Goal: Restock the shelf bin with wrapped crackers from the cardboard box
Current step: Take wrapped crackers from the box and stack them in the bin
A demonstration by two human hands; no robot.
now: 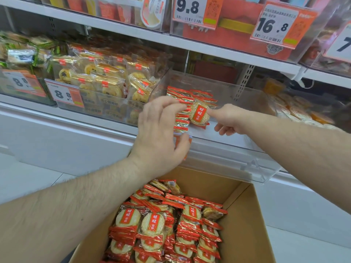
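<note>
The cardboard box (pixel 247 215) sits at six o'clock, below the shelf bin (pixel 218 149), with wrapped crackers (pixel 167 224) packed inside it. More stacked crackers (pixel 182 103) stand in the bin's left end. At nine o'clock from that bin is a bin of pastries (pixel 106 80); at twelve o'clock, price tags (pixel 195 10) hang from the upper shelf (pixel 114 28).

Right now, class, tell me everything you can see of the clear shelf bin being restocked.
The clear shelf bin is see-through plastic, open-topped, jutting from the shelf above the cardboard box. Most of it is bare; red-and-gold wrapped crackers are stacked at its left end. The left hand reaches across its front edge, and the right hand touches a cracker pack inside.
</note>
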